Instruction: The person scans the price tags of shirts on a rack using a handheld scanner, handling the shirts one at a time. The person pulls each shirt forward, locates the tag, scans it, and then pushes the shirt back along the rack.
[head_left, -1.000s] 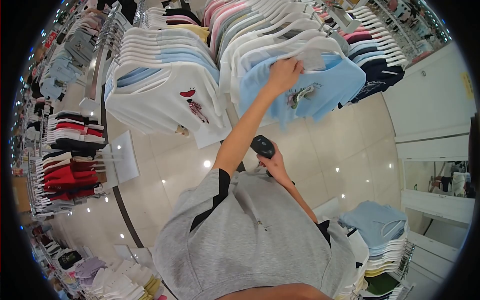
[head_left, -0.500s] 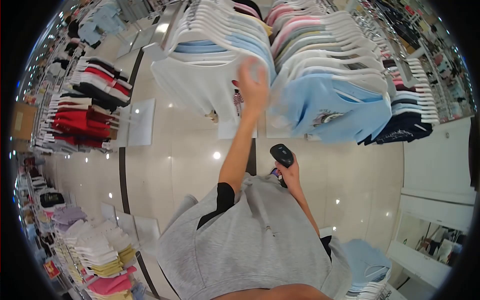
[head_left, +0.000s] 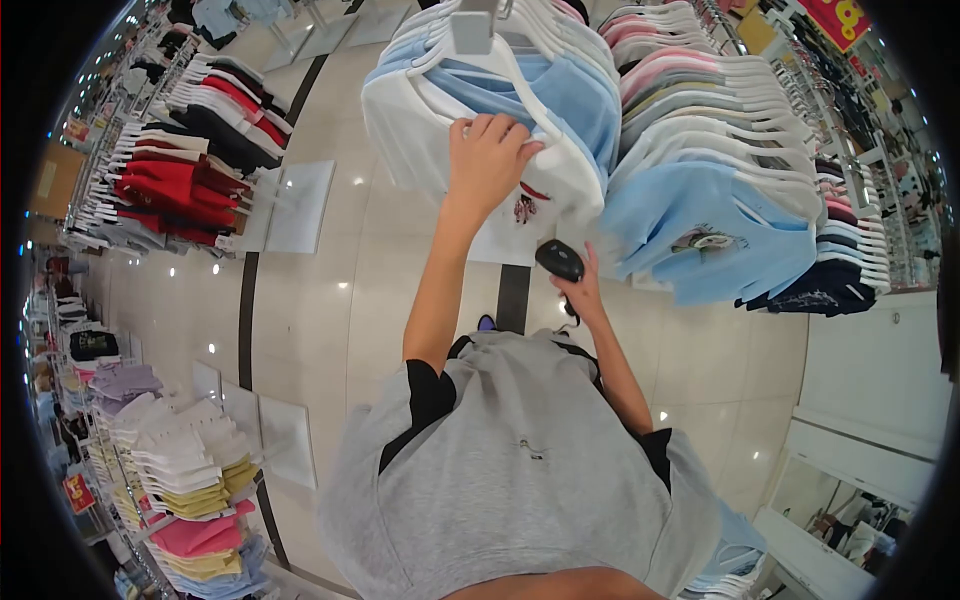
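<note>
My left hand (head_left: 487,165) is at the neckline of a white T-shirt (head_left: 425,140) on a white hanger, its fingers curled over the collar. A small dark red and pink print shows on the shirt's front, right of my wrist. My right hand (head_left: 580,287) is wrapped round a black handheld scanner (head_left: 560,260), just below the white shirt's hem. To the right of the scanner hangs a light blue T-shirt (head_left: 720,235) with a printed front.
Red and black garments (head_left: 180,185) hang on a rack at the left. White, yellow and pink clothes (head_left: 185,470) hang at the lower left. A white cabinet (head_left: 870,360) stands at the right. Tiled floor (head_left: 400,290) shows below the racks.
My left hand has gone from a blurred, spread pose over the white shirt to its collar, which is now pulled back. My right hand and the scanner have moved up towards the shirts.
</note>
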